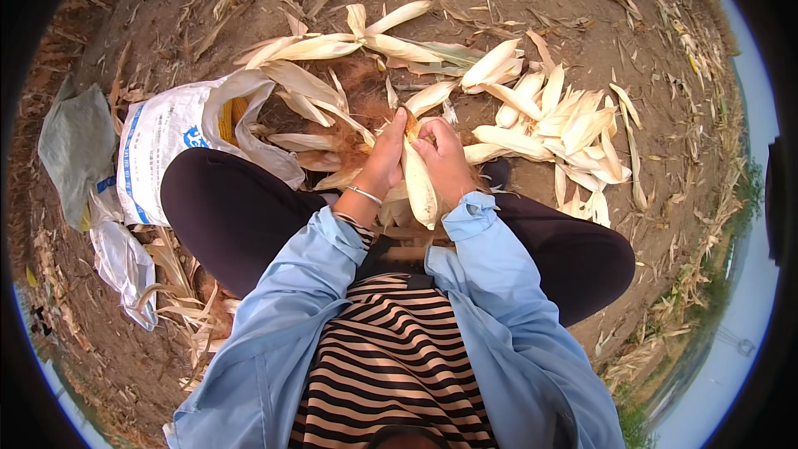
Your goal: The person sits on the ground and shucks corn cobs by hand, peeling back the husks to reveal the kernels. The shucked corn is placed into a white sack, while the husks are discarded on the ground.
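Between my knees, a maize ear in its pale dry husk [419, 184] points its rounded end towards my body. Its far tip shows brown, dry silk. My left hand [389, 149] grips the ear from the left side, thumb up near the silk tip. From the right, my right hand [444, 153] closes on the same ear, its fingers pinching the husk close to the tip. The kernels of this ear are hidden. Loose husks and reddish-brown silk [352, 149] lie on the ground just beyond and left of my hands.
An open white woven sack [165, 149] holding yellow maize cobs [232, 118] lies by my left knee. A pile of husked ears [573, 131] lies to the right. More ears in husk [336, 47] lie ahead. Empty plastic sacks [78, 149] rest at the far left, on bare soil [673, 137].
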The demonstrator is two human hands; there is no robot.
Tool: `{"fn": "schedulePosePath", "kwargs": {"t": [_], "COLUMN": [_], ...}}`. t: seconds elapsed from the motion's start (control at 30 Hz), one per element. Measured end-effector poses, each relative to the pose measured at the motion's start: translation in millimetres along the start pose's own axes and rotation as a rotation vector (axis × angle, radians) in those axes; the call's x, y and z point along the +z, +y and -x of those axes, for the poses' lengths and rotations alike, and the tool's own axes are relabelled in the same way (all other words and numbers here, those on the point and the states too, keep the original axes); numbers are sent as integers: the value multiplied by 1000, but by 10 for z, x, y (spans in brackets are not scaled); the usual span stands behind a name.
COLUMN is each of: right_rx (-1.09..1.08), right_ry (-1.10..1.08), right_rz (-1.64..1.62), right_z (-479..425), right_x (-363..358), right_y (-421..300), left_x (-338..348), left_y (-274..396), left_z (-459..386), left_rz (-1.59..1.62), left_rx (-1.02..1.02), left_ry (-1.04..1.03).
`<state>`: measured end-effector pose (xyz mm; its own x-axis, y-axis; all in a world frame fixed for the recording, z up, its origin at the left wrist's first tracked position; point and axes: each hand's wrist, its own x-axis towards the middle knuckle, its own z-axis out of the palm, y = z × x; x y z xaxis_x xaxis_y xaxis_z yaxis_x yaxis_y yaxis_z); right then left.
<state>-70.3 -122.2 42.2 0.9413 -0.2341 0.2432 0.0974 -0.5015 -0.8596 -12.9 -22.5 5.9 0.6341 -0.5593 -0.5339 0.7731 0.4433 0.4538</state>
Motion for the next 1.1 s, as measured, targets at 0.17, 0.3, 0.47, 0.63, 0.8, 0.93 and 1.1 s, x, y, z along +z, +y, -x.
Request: {"fn": "schedulePosePath", "kwargs": {"t": [0.17,0.3,0.47,0.63,0.8,0.93,1.1], "right_rx": [418,588,725,665,552,650,419], "right_ry": [51,-87,-242,-389,-424,-437,-538], "right_rz": [-253,-389,-504,-434,-210,-240,-15], "right_z": [57,102,384,487,522,588,479], "right_x": [87,27,-134,-442,-641,-729,-794], "right_y": [-32,1,-312,-633,-841,-860,-685], "left_x": [-204,-249,-608,-870,-748,-830,-653], "left_y": [-170,-204,123,371,352,337,340], "left_z": [-119,-129,-371,-514,-506,-517,-427], "left_rz": [-139,-161,-46,119,152,169,17], "left_rx": [59,172,289,279,279,281,445], "left_ry": [-48,63,275,459,454,485,406]}}
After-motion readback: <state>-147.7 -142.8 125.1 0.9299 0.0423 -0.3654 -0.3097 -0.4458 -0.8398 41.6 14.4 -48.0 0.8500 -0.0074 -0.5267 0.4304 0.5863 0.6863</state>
